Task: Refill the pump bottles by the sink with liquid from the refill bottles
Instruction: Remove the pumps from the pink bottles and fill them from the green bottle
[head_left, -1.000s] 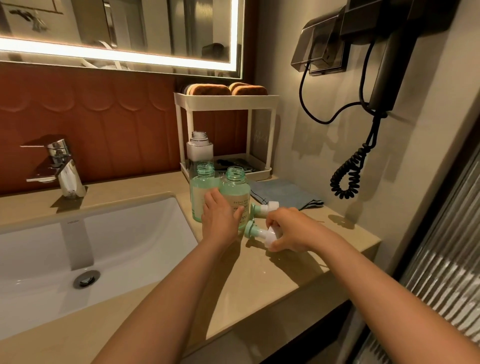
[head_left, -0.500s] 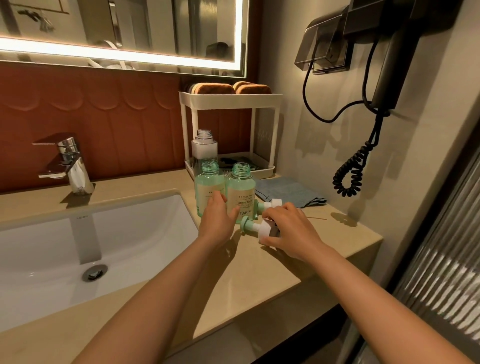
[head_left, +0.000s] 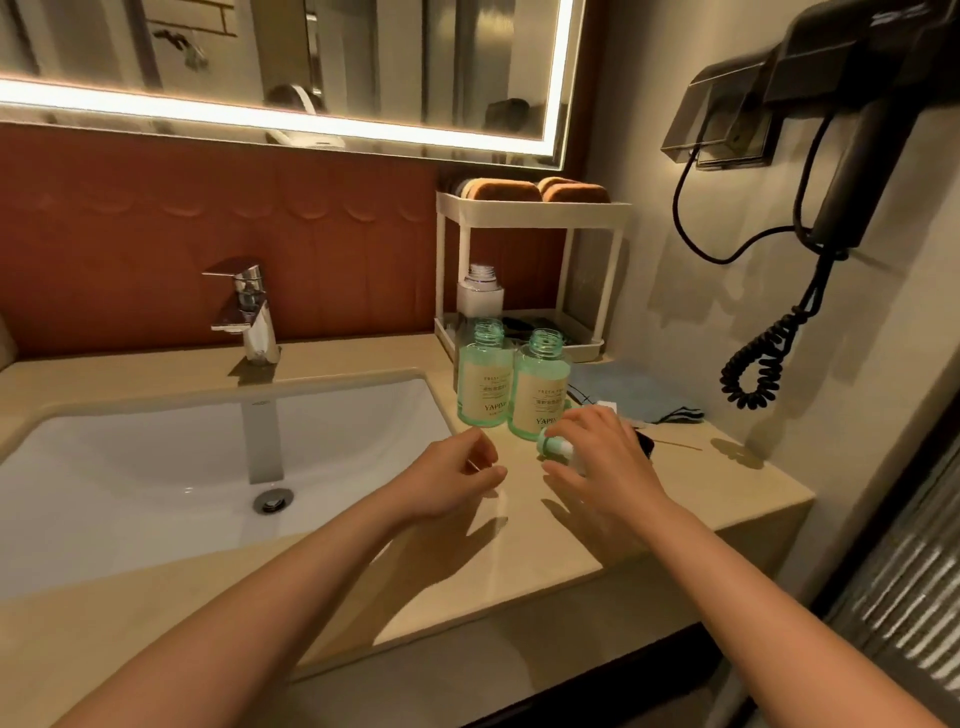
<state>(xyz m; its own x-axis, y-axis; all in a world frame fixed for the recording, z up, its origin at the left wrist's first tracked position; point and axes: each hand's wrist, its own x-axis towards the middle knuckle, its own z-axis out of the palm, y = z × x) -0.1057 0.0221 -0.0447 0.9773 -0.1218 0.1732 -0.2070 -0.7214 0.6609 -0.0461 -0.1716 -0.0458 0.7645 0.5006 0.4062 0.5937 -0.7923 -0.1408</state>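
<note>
**Spotter:** Where are your hands?

**Me:** My left hand (head_left: 457, 470) hangs over the counter (head_left: 519, 561) near the sink (head_left: 156, 467) rim, fingers loosely curled, holding nothing. My right hand (head_left: 602, 462) is spread over a pump (head_left: 553, 448) lying on its side. The fingers are arched and loose, not closed round it.

**Spotter:** And the bottles?

**Me:** Both green ones stand uncapped just right of the sink, side by side: the left bottle (head_left: 480, 379) and the right bottle (head_left: 540, 395). A white bottle (head_left: 480, 296), also uncapped, stands behind them in front of the rack (head_left: 530, 213). I take it for the refill.

**Spotter:** What worries you?

**Me:** First, my right fingertips are just beside the right bottle's base. If I lift that hand carelessly I could nudge the bottle into its neighbour. With open necks, both would spill toward the sink.

**Spotter:** And the pump?

**Me:** It lies on its round side, so it could roll when I let go. Its tube is hidden under my hand, and if the tube drags on the counter it carries dirt back inside.

**Spotter:** The reach for the refill?

**Me:** That's the worst one. The white bottle sits far behind two open necks, so a low forearm would catch them. I'd go in from the left, high. The necks are narrow, so a fast pour would run down the labels and slick the counter. I can't read the liquid level behind those labels, so overfilling is a real risk too. The cloth (head_left: 634, 397) lies to the right for drips.
</note>
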